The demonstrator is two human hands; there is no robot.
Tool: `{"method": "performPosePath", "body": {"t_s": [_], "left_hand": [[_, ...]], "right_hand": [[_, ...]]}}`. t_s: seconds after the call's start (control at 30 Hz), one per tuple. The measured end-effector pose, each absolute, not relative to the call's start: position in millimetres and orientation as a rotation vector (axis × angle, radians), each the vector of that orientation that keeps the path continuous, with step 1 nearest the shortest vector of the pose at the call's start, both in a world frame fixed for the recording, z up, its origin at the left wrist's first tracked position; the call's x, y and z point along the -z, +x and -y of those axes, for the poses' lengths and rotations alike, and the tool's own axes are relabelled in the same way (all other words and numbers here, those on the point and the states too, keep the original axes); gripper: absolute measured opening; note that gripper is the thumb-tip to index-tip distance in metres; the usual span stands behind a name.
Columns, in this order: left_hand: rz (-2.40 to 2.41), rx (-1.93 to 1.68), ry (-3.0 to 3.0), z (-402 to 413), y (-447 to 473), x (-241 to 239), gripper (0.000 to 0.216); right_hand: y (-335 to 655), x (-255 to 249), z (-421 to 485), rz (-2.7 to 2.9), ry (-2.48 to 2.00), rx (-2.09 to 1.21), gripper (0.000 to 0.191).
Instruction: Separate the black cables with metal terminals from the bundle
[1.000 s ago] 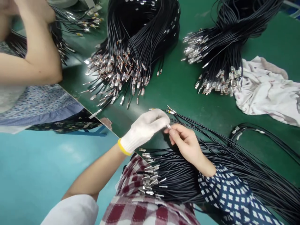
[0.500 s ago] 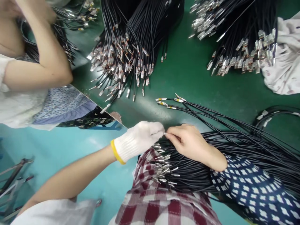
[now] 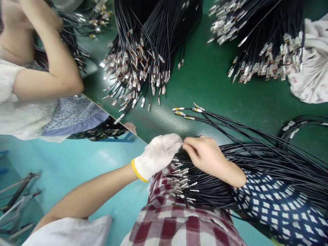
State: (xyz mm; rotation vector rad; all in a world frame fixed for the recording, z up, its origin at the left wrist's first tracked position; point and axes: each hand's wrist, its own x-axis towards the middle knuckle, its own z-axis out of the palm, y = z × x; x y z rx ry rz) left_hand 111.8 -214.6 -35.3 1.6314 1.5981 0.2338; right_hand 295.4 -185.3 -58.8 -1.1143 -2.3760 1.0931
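Observation:
My left hand [image 3: 160,152] wears a white knit glove with a yellow cuff, its fingers closed around one end of a small silvery cable connector [image 3: 182,143]. From the other side, my bare right hand [image 3: 205,152] pinches the same piece between thumb and fingers; most of it is hidden by both hands. Under my right wrist and across my lap lies a thick bundle of black cables [image 3: 212,191], their silver connector ends pointing left. Beyond my hands, several cables with yellow-marked silver ends [image 3: 189,117] rest on the green table [image 3: 205,89].
Two large piles of black cables with silver plugs, a left one [image 3: 138,71] and a right one [image 3: 269,61], lie farther back. A white patterned cloth [image 3: 311,68] is at the right. A co-worker's arm [image 3: 51,82] rests at the left, near the table edge [image 3: 138,135].
The whole view has shifted slightly, so most things sit a little farther right. My gloved fingers have closed further over the connector, so less of it shows.

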Motion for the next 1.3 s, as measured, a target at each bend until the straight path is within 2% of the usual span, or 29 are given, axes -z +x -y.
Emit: {"method": "performPosePath", "body": {"t_s": [0.13, 0.23, 0.43, 0.6, 0.7, 0.9, 1.2, 1.3], "left_hand": [[-1.380, -0.630, 0.982, 199, 112, 30, 0.016], [-1.141, -0.764, 0.764, 191, 112, 34, 0.026], [-0.879, -0.692, 0.673, 191, 116, 46, 0.060], [-0.598, -0.569, 0.593, 190, 129, 57, 0.075], [-0.561, -0.629, 0.538, 193, 134, 64, 0.069], [-0.560, -0.772, 0.412, 205, 137, 72, 0.045], [-0.600, -0.753, 0.358, 203, 138, 67, 0.040], [-0.611, -0.770, 0.361, 204, 138, 68, 0.032]], "right_hand": [[303, 53, 178, 2.027, -1.114, -1.364, 0.026], [306, 52, 177, 1.898, -1.105, -1.446, 0.026], [309, 50, 177, 1.744, -0.927, -1.677, 0.031], [311, 49, 177, 1.554, -0.797, -1.945, 0.031], [309, 50, 179, 1.525, -0.807, -1.936, 0.032], [303, 52, 183, 1.635, -0.971, -1.641, 0.028], [300, 55, 187, 1.680, -1.021, -1.549, 0.030], [300, 55, 186, 1.683, -1.021, -1.539, 0.031]]}}
